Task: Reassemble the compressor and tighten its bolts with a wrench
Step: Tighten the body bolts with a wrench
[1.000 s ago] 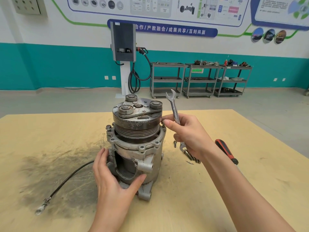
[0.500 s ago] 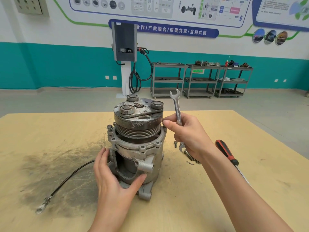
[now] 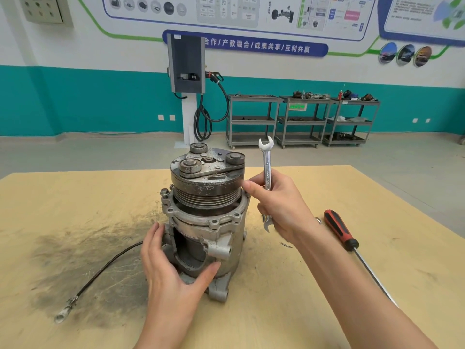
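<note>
The grey compressor [image 3: 205,230] stands upright on the wooden table [image 3: 377,197], its dark pulley and clutch plate on top. My left hand [image 3: 171,268] braces its lower body, fingers on the left side and thumb across the front. My right hand [image 3: 281,205] grips a silver double open-ended wrench [image 3: 267,167] by the shaft, held nearly upright just right of the pulley, its upper jaw above my fingers and lower jaw below them. A bolt head [image 3: 164,191] sits on the flange at the left.
A red-and-black screwdriver [image 3: 339,230] lies right of my right forearm, its shaft running toward the near right. A black cable with a ring terminal [image 3: 83,290] trails left from the compressor over a dark greasy patch. Shelving carts stand on the floor behind.
My right hand has turned the wrench from leaning left to nearly upright and shifted it slightly right. My left hand stays on the compressor.
</note>
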Available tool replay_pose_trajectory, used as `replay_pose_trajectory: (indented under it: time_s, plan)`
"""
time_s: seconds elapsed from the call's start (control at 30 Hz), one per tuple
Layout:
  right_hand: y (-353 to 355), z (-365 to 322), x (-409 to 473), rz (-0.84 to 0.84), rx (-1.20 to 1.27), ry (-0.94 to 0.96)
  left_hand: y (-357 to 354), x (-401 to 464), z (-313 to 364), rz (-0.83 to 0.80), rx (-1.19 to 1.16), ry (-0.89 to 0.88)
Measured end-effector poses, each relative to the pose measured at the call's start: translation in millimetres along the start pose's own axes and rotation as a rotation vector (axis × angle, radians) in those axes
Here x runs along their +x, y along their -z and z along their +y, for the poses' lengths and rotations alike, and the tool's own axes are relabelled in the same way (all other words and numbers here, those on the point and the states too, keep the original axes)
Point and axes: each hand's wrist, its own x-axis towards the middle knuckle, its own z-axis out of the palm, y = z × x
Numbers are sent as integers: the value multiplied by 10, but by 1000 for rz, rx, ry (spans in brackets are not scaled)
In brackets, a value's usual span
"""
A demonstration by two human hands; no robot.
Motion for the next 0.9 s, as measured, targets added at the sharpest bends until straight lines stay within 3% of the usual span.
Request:
replay_pose_trajectory:
  time_s: [0.2,0.9]
  plan:
    - [57,-34,-8,-59,21,-25,12,-6,23,-2,-2,9]
    - [2,-21,-13,5,-55,33,-5,-2,-19,8,-5,-7]
